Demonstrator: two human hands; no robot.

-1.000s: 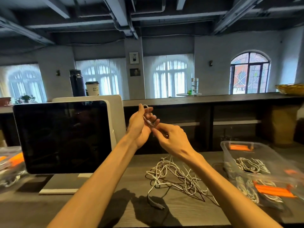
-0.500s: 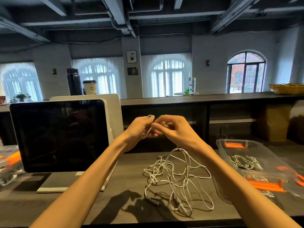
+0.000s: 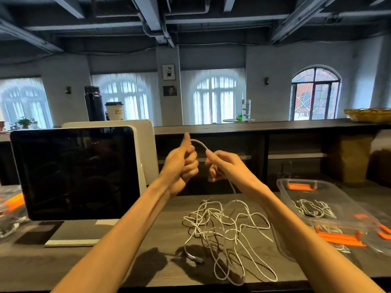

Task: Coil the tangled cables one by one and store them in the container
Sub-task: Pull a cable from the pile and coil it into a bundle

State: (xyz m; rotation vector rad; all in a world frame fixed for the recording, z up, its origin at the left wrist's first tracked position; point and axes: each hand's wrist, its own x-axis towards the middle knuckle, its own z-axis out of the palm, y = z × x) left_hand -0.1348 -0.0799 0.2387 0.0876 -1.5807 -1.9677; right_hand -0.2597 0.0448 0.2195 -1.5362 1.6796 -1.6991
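A tangle of white cables (image 3: 224,231) lies on the dark wooden desk (image 3: 148,269) in front of me. Both hands are raised above it. My left hand (image 3: 181,166) grips one end of a white cable (image 3: 200,143) in a fist, thumb up. My right hand (image 3: 224,166) pinches the same cable a short way along; the cable arcs between the hands and then drops from the right hand to the tangle. The clear plastic container (image 3: 283,187) with orange latches stands at the right and holds coiled white cables (image 3: 313,209).
A large dark screen (image 3: 74,172) on a white stand fills the left of the desk. Another clear container (image 3: 10,210) with an orange part sits at the far left. A raised shelf (image 3: 275,124) runs behind, carrying a black flask, a paper cup and a basket.
My hands have moved apart, drawing a short arc of cable between them. The tangle has settled lower and spread on the desk.
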